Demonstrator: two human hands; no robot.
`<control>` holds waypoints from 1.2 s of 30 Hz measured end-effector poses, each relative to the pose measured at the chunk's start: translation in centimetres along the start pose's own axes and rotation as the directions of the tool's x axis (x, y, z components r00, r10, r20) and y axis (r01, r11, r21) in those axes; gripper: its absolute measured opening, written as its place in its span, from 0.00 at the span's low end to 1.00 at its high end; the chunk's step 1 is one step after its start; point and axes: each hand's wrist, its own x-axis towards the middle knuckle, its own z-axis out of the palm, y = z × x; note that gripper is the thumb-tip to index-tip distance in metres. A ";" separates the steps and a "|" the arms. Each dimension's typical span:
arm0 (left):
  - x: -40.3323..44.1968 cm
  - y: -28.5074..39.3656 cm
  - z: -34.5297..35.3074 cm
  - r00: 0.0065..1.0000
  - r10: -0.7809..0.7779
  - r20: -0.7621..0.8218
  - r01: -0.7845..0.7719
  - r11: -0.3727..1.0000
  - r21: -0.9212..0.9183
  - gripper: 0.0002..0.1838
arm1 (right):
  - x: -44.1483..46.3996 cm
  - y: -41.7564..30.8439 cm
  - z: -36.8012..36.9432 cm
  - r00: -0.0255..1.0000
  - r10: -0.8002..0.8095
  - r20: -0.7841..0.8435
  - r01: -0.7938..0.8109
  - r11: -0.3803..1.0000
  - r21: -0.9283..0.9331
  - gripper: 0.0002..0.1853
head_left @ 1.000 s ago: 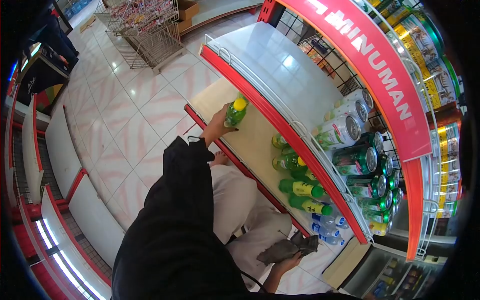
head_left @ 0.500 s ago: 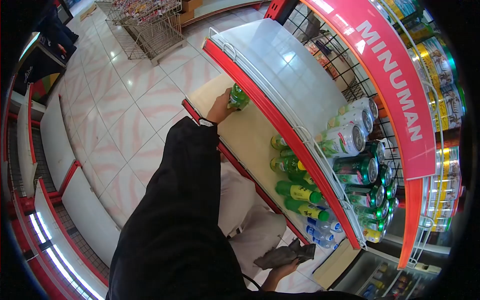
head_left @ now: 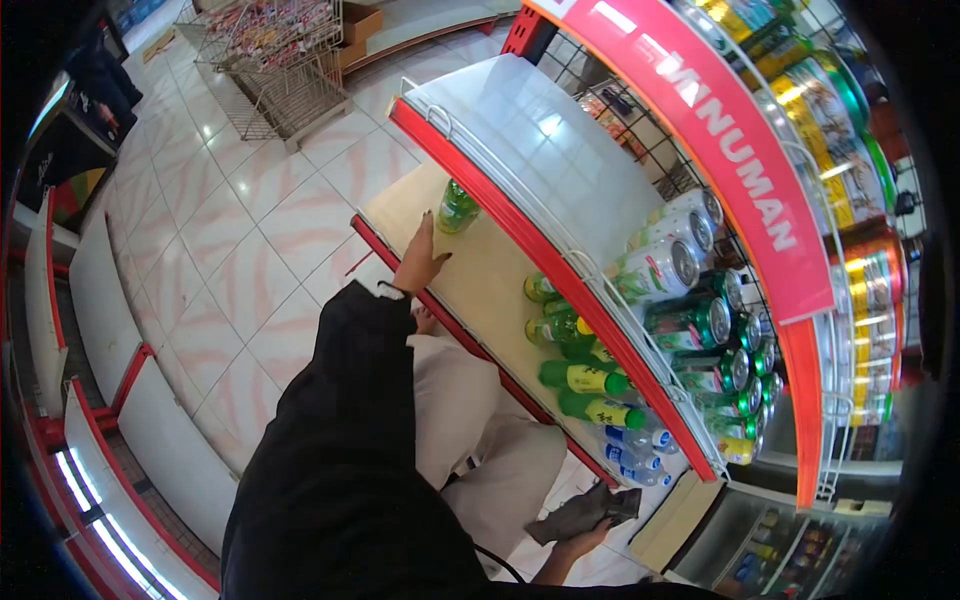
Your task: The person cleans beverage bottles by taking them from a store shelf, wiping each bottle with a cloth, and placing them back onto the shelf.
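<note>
My left hand [head_left: 422, 262], in a black sleeve, is open at the front of the beige bottom shelf [head_left: 484, 268], with thumb and fingers apart. Just beyond its fingertips a green drink bottle [head_left: 458, 208] stands at the far left part of this shelf. The hand is apart from the bottle or barely beside it. Low on the right, my right hand [head_left: 585, 543] grips a crumpled dark grey cloth [head_left: 575, 514]. Several green bottles [head_left: 590, 378] with yellow caps and labels stand farther right on the bottom shelf, beside clear water bottles [head_left: 637, 455].
Above, a white shelf [head_left: 540, 110] with a red edge and wire rail holds several drink cans [head_left: 690, 325]. A pink sign [head_left: 720, 150] fronts a higher shelf of cans. Wire baskets [head_left: 285, 70] stand on the tiled floor [head_left: 270, 240]; another shelf rack [head_left: 175, 410] is at left.
My left hand has let go of the green bottle and drawn back toward me, leaving it standing on the shelf. My right hand still holds the cloth. The view has shifted slightly.
</note>
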 end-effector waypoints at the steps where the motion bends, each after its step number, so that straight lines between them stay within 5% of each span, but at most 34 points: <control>1: -0.5 1.7 -0.9 1.000 0.007 0.017 -0.007 0.999 -0.041 0.41 | -0.3 -0.4 0.1 1.000 -0.001 -0.015 0.001 1.000 0.011 0.24; 5: -3.1 8.5 -3.6 0.990 0.063 0.127 -0.049 0.992 -0.114 0.36 | -1.4 -2.0 2.5 0.993 -0.017 0.117 0.007 0.997 0.081 0.24; 7: -4.5 11.6 -4.3 0.977 0.102 0.187 -0.083 0.991 -0.104 0.32 | -2.0 -2.6 4.0 0.979 -0.175 0.106 0.201 0.923 -0.329 0.18; 8: -5.2 13.0 -4.7 0.961 0.156 0.228 -0.120 0.979 -0.163 0.29 | -2.4 -3.1 4.9 0.981 -0.178 0.082 0.195 0.929 -0.315 0.18; 10: -6.4 15.3 -4.7 0.933 0.237 0.272 -0.177 0.957 -0.228 0.26 | -3.4 -4.8 6.8 0.920 -0.248 0.303 0.342 0.886 -0.313 0.16; 13: -8.0 17.5 -4.1 0.893 0.231 0.387 -0.098 0.937 -0.334 0.21 | -2.6 -3.4 8.5 0.891 -0.286 0.353 0.387 0.885 -0.259 0.17; 16: -9.3 17.3 -1.3 0.852 0.103 0.513 0.134 0.905 -0.404 0.18 | -2.4 -1.3 10.5 0.951 -0.157 0.266 0.199 0.971 -0.136 0.17; 18: -9.9 16.6 0.3 0.847 0.095 0.524 0.147 0.904 -0.402 0.18 | -1.6 0.6 11.4 0.936 -0.073 0.343 0.177 0.943 -0.283 0.18; 21: -9.9 15.8 2.2 0.827 0.049 0.560 0.201 0.905 -0.375 0.17 | -1.8 3.1 11.9 0.903 0.066 0.425 0.023 0.980 -0.199 0.18; 24: -9.8 15.4 3.4 0.826 -0.154 0.543 0.291 0.940 -0.176 0.18 | -2.6 7.9 12.0 0.878 0.145 0.457 -0.092 0.986 -0.137 0.18; 27: -10.0 15.2 4.6 0.834 -0.121 0.539 0.253 0.951 -0.178 0.21 | -3.3 10.7 12.4 0.884 0.162 0.438 -0.129 0.986 -0.105 0.20; 30: -10.1 14.7 6.1 0.858 -0.069 0.509 0.183 0.967 -0.177 0.25 | -4.5 6.9 13.1 0.884 0.213 0.417 -0.058 0.934 -0.353 0.17; 36: -9.6 16.3 7.4 0.925 0.096 0.369 -0.051 0.990 -0.129 0.33 | -2.7 11.4 14.2 0.797 0.259 0.546 -0.119 0.953 -0.278 0.19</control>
